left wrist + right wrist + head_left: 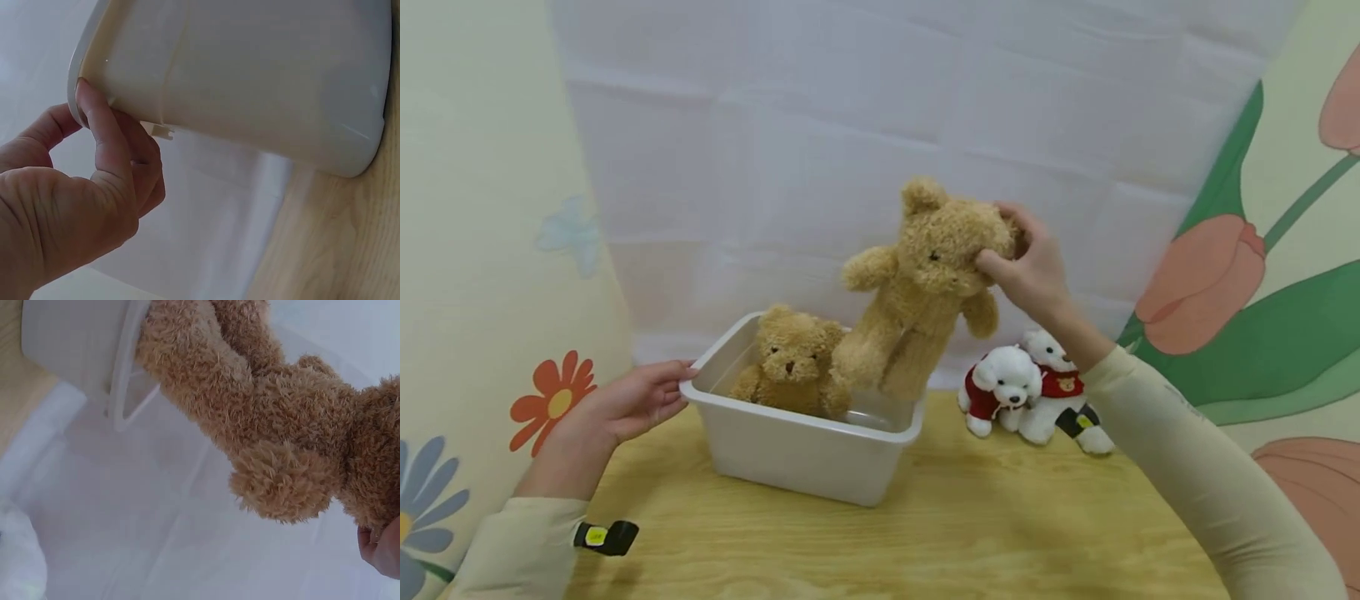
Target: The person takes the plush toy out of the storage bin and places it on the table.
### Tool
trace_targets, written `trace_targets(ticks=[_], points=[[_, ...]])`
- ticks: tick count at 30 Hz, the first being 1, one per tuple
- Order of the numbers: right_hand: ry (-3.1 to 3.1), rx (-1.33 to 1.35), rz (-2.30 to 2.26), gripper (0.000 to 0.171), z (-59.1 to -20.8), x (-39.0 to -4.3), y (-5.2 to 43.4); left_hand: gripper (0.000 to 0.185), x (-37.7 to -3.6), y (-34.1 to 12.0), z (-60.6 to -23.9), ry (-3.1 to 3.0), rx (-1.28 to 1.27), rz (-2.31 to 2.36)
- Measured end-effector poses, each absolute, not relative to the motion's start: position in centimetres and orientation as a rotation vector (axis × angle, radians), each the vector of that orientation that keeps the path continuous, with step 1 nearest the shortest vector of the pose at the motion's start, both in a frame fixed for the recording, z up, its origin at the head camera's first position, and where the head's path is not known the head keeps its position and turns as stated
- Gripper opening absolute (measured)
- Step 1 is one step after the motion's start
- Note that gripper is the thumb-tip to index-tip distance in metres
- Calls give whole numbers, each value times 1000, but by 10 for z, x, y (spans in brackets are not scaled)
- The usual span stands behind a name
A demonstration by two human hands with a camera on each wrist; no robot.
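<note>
A white plastic bin (805,454) stands on the wooden table, and one brown teddy bear (797,358) sits inside it at the left. My left hand (643,400) pinches the bin's left rim; in the left wrist view the left hand (94,181) has its thumb and fingers about that rim. My right hand (1033,267) grips a second teddy bear (917,292) by the side of its head. This bear hangs upright and tilted over the bin's right part, its feet at about rim height. In the right wrist view, the held bear (281,419) covers part of the bin.
Two white plush toys in red, a dog (1007,383) and a bear (1060,383), sit together on the table (1000,517) right of the bin. Behind hangs a white cloth (820,167), with flower-painted walls at both sides.
</note>
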State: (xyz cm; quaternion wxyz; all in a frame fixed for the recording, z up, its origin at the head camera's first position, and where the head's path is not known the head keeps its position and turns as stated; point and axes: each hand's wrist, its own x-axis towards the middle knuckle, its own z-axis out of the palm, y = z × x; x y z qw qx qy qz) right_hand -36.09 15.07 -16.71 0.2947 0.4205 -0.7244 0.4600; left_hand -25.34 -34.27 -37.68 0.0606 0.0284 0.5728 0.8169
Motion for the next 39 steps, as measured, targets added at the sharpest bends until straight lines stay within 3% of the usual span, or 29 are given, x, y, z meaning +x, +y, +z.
trace_targets(ticks=[11,19,28,39], points=[[-1979,1011,1344,46,-157,-386,198,18,-233,-369,-364,1649,-82,2565],[-2344,904,1175,60,-203,-407,196,12,-220,-387,-356,1632,-200,2594],[-2475,956,1087,64,-273,-448,175,15,-208,-399,-362,1545,-258,2650],[-2593,888,1074,69,-298,-474,164,13,-210,-398,-359,1601,-192,2618]])
